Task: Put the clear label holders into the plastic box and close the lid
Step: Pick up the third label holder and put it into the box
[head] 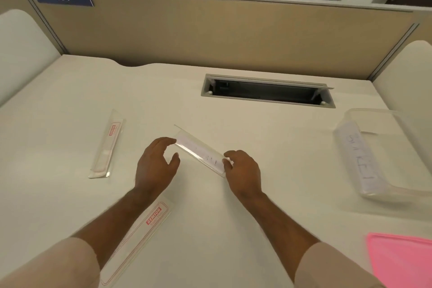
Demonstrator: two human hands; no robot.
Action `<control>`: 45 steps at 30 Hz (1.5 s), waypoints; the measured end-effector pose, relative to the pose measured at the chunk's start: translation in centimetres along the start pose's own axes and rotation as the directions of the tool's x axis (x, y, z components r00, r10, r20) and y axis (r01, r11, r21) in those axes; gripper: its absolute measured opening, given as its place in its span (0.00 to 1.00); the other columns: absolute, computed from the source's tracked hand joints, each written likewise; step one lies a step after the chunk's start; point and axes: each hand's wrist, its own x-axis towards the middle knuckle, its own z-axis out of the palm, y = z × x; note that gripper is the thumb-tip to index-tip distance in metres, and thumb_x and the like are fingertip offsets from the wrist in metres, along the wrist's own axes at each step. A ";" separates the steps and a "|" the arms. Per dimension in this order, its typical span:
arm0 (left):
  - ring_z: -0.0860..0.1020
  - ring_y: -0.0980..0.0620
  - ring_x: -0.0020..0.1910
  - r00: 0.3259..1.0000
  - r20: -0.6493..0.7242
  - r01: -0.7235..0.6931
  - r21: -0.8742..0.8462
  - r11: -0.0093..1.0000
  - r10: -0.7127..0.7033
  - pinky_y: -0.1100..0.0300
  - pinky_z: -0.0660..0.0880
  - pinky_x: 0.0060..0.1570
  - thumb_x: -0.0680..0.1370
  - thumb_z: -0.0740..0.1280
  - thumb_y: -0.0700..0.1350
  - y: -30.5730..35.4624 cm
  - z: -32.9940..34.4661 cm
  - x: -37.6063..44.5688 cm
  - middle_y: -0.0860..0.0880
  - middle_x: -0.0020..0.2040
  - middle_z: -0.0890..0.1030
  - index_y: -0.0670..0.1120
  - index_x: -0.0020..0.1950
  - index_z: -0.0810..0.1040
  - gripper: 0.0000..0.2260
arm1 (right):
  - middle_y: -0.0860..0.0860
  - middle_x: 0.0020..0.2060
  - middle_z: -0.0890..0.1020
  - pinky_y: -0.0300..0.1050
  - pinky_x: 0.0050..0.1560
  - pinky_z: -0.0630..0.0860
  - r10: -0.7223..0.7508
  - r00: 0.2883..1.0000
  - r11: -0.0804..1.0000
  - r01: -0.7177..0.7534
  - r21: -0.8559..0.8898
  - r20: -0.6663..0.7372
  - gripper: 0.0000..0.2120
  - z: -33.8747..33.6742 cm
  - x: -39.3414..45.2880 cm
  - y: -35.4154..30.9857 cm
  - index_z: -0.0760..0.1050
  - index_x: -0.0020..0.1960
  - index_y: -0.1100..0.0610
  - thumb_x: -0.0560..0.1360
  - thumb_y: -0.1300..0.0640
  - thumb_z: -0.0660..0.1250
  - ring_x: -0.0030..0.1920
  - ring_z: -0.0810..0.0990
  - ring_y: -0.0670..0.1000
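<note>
A clear label holder [198, 150] with a white paper insert is tilted up off the desk at the centre. My right hand [243, 170] pinches its near right end. My left hand [155, 162] hovers at its far left end with fingers spread and relaxed, fingertips just touching the edge. A second clear label holder [108, 145] with red print lies flat at the left. A third label holder [138, 236] lies near me, partly under my left forearm. The clear plastic box [383, 154] stands open at the right with a label holder with handwritten paper inside. Its lid is not visible.
A pink cloth [404, 259] lies at the lower right corner. An open cable tray slot [268, 92] is cut into the white desk [280, 194] behind the work area. A beige partition [233, 33] closes off the back, with side panels left and right.
</note>
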 end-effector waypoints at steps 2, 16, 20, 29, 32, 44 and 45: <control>0.79 0.50 0.58 1.000 0.005 0.014 -0.014 1.000 -0.014 0.61 0.71 0.55 0.75 0.72 0.41 -0.5 0.1 0.4 0.52 0.62 0.80 0.48 0.63 0.78 0.17 | 0.53 0.50 0.82 0.49 0.51 0.76 -0.032 0.997 1.000 0.032 0.000 -0.076 0.10 0.2 -0.1 0.2 0.80 0.55 0.57 0.78 0.58 0.63 0.50 0.80 0.55; 0.75 0.54 0.58 0.859 0.360 0.485 -0.352 0.800 -0.363 0.59 0.70 0.55 0.76 0.65 0.65 0.2 -0.1 2.7 0.54 0.60 0.78 0.49 0.68 0.75 0.27 | 0.48 0.41 0.82 0.38 0.45 0.76 -0.173 0.928 0.971 0.216 0.099 -0.329 0.05 -3.9 -5.0 3.3 0.81 0.47 0.58 0.74 0.66 0.71 0.42 0.80 0.46; 0.78 0.56 0.52 0.798 0.542 0.507 -0.369 0.779 -0.262 0.61 0.70 0.48 0.73 0.67 0.66 1.3 -1.7 1.3 0.58 0.52 0.81 0.50 0.52 0.81 0.21 | 0.45 0.42 0.82 0.36 0.45 0.76 -0.155 0.926 0.956 0.228 0.182 -0.346 0.04 -5.5 -6.7 3.8 0.81 0.47 0.56 0.74 0.64 0.70 0.44 0.81 0.43; 0.75 0.46 0.49 0.736 0.645 0.623 -0.528 0.577 -0.204 0.44 0.72 0.67 0.66 0.76 0.64 2.8 -3.2 -3.8 0.43 0.48 0.76 0.33 0.58 0.78 0.37 | 0.44 0.42 0.83 0.35 0.43 0.76 -0.155 0.901 0.930 0.271 0.247 -0.405 0.09 -7.9 -9.8 3.8 0.83 0.47 0.55 0.72 0.68 0.72 0.44 0.82 0.44; 0.79 0.45 0.52 0.755 0.624 0.598 -0.531 0.601 -0.200 0.47 0.74 0.65 0.65 0.74 0.64 3.5 -3.7 -4.2 0.41 0.48 0.78 0.34 0.58 0.79 0.36 | 0.45 0.41 0.83 0.37 0.43 0.76 -0.151 0.899 0.928 0.272 0.253 -0.412 0.09 -8.3 -10.4 3.8 0.83 0.47 0.56 0.72 0.69 0.72 0.44 0.82 0.44; 0.81 0.36 0.57 0.773 0.590 0.625 -0.642 0.445 -0.235 0.52 0.79 0.55 0.62 0.79 0.57 5.8 -5.1 -5.4 0.36 0.54 0.84 0.42 0.51 0.85 0.24 | 0.41 0.45 0.84 0.39 0.44 0.78 -0.075 0.933 0.923 0.199 0.329 -0.352 0.12 -10.4 -11.5 3.2 0.81 0.46 0.48 0.73 0.65 0.72 0.46 0.82 0.45; 0.82 0.38 0.57 0.784 0.567 0.616 -0.655 0.437 -0.253 0.52 0.79 0.54 0.61 0.80 0.57 6.2 -5.1 -5.7 0.37 0.54 0.84 0.42 0.50 0.85 0.25 | 0.40 0.46 0.83 0.39 0.43 0.77 -0.063 0.944 0.930 0.173 0.324 -0.324 0.12 -10.5 -11.6 3.1 0.80 0.47 0.46 0.73 0.64 0.73 0.46 0.82 0.45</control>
